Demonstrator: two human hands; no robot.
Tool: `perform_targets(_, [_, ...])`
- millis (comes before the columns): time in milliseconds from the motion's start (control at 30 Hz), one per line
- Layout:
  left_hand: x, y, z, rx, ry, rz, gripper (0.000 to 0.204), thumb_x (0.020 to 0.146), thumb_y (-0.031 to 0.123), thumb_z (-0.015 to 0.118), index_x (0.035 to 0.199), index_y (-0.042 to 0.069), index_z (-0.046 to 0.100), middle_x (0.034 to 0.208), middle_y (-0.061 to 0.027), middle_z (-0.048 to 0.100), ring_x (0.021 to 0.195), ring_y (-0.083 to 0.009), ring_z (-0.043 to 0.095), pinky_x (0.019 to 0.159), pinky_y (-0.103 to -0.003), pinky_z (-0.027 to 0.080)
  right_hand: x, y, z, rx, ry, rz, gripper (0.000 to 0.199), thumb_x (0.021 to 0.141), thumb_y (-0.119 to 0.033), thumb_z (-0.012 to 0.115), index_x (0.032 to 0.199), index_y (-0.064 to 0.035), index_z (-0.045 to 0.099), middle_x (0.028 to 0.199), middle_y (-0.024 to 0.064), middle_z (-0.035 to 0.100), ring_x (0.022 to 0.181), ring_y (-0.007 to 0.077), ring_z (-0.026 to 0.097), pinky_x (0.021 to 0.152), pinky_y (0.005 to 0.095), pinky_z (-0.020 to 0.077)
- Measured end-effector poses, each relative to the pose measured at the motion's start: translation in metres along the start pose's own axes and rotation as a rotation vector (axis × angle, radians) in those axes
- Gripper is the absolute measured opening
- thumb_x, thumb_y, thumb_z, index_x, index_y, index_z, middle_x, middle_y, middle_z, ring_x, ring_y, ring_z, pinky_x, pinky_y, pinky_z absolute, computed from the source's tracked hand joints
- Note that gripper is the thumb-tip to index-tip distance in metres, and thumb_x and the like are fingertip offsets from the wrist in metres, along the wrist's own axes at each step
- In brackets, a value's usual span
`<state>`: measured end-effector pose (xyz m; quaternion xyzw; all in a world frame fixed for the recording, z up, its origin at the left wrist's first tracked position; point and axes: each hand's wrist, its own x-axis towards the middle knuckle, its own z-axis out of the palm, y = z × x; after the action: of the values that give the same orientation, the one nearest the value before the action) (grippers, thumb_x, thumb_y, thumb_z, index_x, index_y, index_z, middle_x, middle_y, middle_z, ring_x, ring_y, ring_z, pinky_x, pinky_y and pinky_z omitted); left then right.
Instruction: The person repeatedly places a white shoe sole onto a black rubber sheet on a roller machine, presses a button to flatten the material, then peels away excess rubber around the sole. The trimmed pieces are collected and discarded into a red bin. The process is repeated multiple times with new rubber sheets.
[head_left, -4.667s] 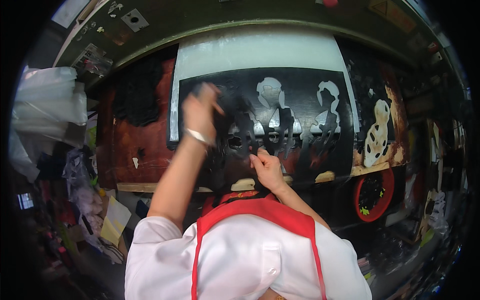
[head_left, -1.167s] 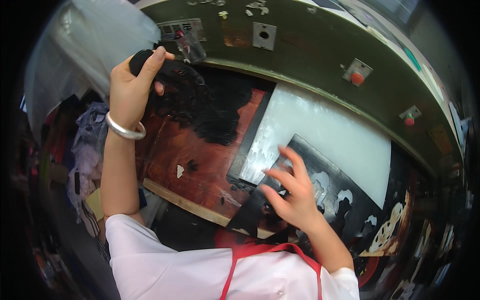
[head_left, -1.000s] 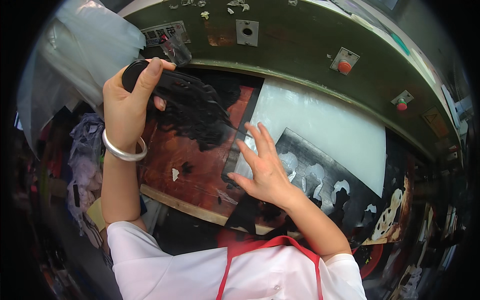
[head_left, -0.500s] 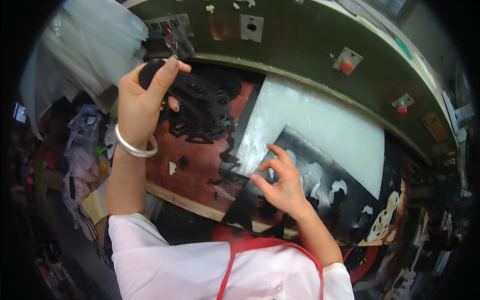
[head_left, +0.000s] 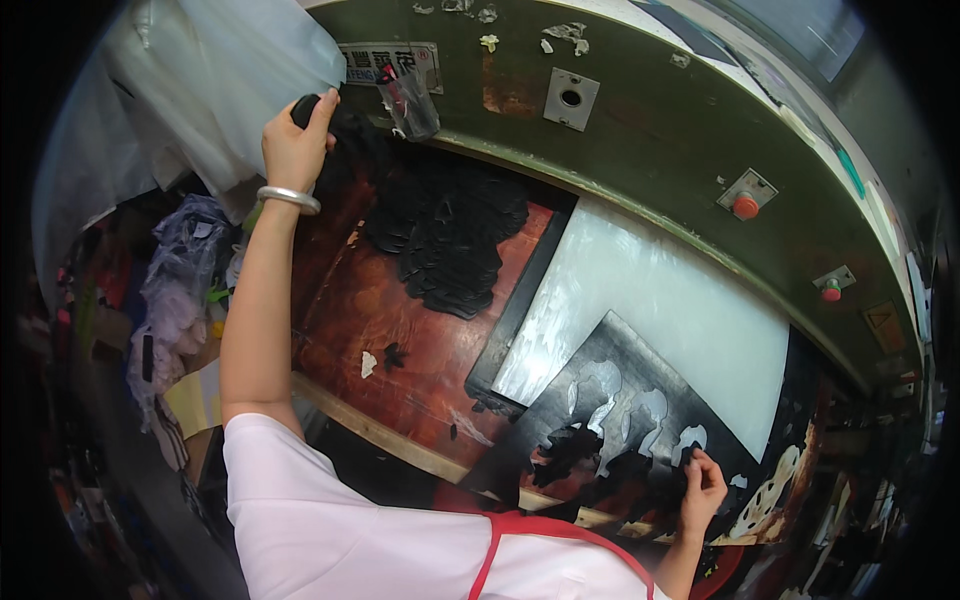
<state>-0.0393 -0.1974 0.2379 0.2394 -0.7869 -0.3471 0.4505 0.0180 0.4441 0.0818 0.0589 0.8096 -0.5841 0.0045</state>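
Observation:
My left hand (head_left: pixel 295 145), with a silver bangle at its wrist, is at the upper left, closed round a black rounded thing (head_left: pixel 304 110) whose kind I cannot tell. To its right, a heap of thin black cut-out pieces (head_left: pixel 450 240) lies on the reddish-brown board. My right hand (head_left: pixel 703 495) is at the lower right with its fingers pinched together. Its fingertips are at a cut-out in a black sheet (head_left: pixel 640 350); whether they grip the sheet's edge or a small dark piece is hidden. The sheet, full of cut-outs, lies tilted partly over a pale cutting board (head_left: pixel 670 280).
A green machine beam (head_left: pixel 650 130) with red buttons (head_left: pixel 745 206) spans the far side, a clear cup (head_left: pixel 410 105) attached to its front. Translucent plastic sheeting (head_left: pixel 220 90) hangs at the far left. Crumpled plastic bags (head_left: pixel 180 260) are below it. A holed off-white piece (head_left: pixel 770 495) lies at the right.
My left hand has moved farther out, away from the black heap, still holding the black rounded thing. My right hand has moved right along the black sheet, and its fingers have closed. The view has shifted.

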Motion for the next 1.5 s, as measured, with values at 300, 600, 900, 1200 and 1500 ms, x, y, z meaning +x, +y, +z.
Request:
perform_targets(300, [-0.136, -0.046, 0.122, 0.225, -0.198, 0.712, 0.03, 0.074, 0.012, 0.078, 0.1, 0.003, 0.068, 0.097, -0.0131, 0.067, 0.089, -0.0294, 0.066, 0.077, -0.037, 0.054, -0.001, 0.011, -0.011, -0.021, 0.087, 0.049, 0.011, 0.094, -0.011, 0.062, 0.096, 0.0, 0.063, 0.111, 0.0093, 0.064, 0.096, 0.0127, 0.06, 0.083, 0.0269, 0.0513])
perform_targets(600, [-0.215, -0.032, 0.109, 0.085, -0.487, 0.578, 0.043, 0.076, 0.016, 0.075, 0.115, 0.0, 0.062, 0.112, -0.0168, 0.055, 0.104, -0.0348, 0.053, 0.089, -0.042, 0.045, 0.006, 0.08, -0.133, -0.524, 0.408, 0.097, 0.018, 0.091, -0.013, 0.065, 0.098, 0.0039, 0.061, 0.108, 0.0146, 0.065, 0.102, 0.0209, 0.059, 0.092, 0.0338, 0.0447])
perform_targets(900, [-0.439, 0.041, 0.021, 0.084, -0.743, -0.058, 0.033, 0.087, 0.013, 0.065, 0.116, -0.002, 0.06, 0.104, -0.02, 0.06, 0.1, -0.0389, 0.057, 0.09, -0.044, 0.045, -0.001, 0.137, -0.144, -0.756, 0.789, 0.17, 0.047, 0.086, -0.032, 0.069, 0.116, 0.0029, 0.061, 0.113, 0.0236, 0.062, 0.108, 0.038, 0.058, 0.095, 0.0436, 0.0448])
perform_targets(1200, [-0.403, 0.027, 0.04, 0.245, -0.75, -0.158, 0.041, 0.095, 0.029, 0.06, 0.115, -0.007, 0.065, 0.109, -0.0291, 0.065, 0.096, -0.0381, 0.063, 0.091, -0.04, 0.049, -0.03, 0.113, -0.105, -0.751, 0.885, 0.115, 0.047, 0.077, -0.03, 0.073, 0.114, -0.0034, 0.06, 0.118, 0.0204, 0.054, 0.106, 0.0408, 0.053, 0.09, 0.0468, 0.0453])
perform_targets(1500, [-0.357, 0.013, 0.108, -0.075, -1.032, 0.023, 0.047, 0.096, 0.034, 0.057, 0.119, -0.008, 0.059, 0.113, -0.025, 0.063, 0.1, -0.033, 0.059, 0.093, -0.041, 0.046, -0.12, 0.133, -0.113, 0.322, 0.8, -0.033, 0.031, 0.095, -0.029, 0.061, 0.088, 0.001, 0.068, 0.073, 0.0023, 0.064, 0.073, 0.0071, 0.051, 0.067, 0.0301, 0.0458])
